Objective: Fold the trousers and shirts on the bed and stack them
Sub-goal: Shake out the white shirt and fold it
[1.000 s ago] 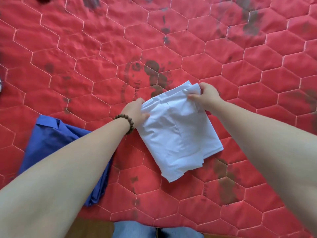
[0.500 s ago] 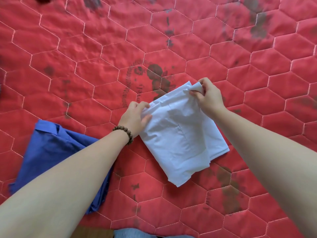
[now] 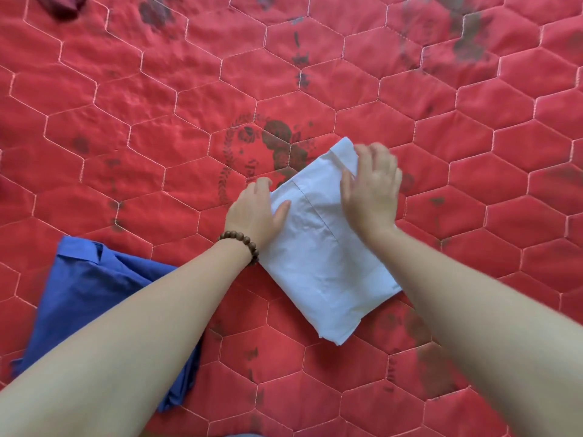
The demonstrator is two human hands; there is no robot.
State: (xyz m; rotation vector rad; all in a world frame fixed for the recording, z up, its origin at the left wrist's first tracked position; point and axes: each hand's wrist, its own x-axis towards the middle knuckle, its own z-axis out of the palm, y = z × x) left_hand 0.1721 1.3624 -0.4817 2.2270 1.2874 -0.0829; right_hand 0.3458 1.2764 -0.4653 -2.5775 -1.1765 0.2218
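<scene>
Pressing flat works best now: the white shirt [image 3: 318,263] lies folded on the red bed [image 3: 473,152]. Left hand [image 3: 252,212] holds its edge, right hand [image 3: 370,187] rests wide on top. Blue shirt [image 3: 94,288] waits nearby.

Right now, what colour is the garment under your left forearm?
Blue shirt, seen in the head view.

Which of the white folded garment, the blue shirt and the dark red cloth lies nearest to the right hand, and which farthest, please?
1. White folded garment: under the right hand.
2. Blue shirt: lower left.
3. Dark red cloth: top left corner.
</scene>
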